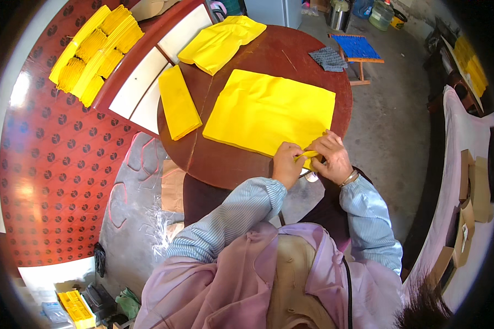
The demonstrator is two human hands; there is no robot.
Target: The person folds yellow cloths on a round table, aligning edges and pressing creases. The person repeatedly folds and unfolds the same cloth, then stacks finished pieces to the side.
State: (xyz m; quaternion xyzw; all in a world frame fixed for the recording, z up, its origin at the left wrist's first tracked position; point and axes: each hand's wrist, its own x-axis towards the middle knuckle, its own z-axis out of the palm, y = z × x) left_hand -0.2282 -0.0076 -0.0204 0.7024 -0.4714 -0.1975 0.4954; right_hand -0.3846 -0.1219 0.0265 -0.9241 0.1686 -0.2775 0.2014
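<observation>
Yellow, flat rectangle of smooth, cloth-like material point(271, 109) lies on a round, reddish-brown worktop point(233, 167), its near right corner by the edge closest to the person. At that corner the left hand point(287, 164) and right hand point(331, 157) meet, fingers bent, pinching a narrow, folded yellow strip point(309, 154) between them; whether it joins the rectangle cannot be told. Left of the rectangle rests a long, folded yellow bundle point(179, 103); beyond, a creased yellow piece point(222, 44). A dark grey, textured cloth point(328, 58) sits at the far right.
</observation>
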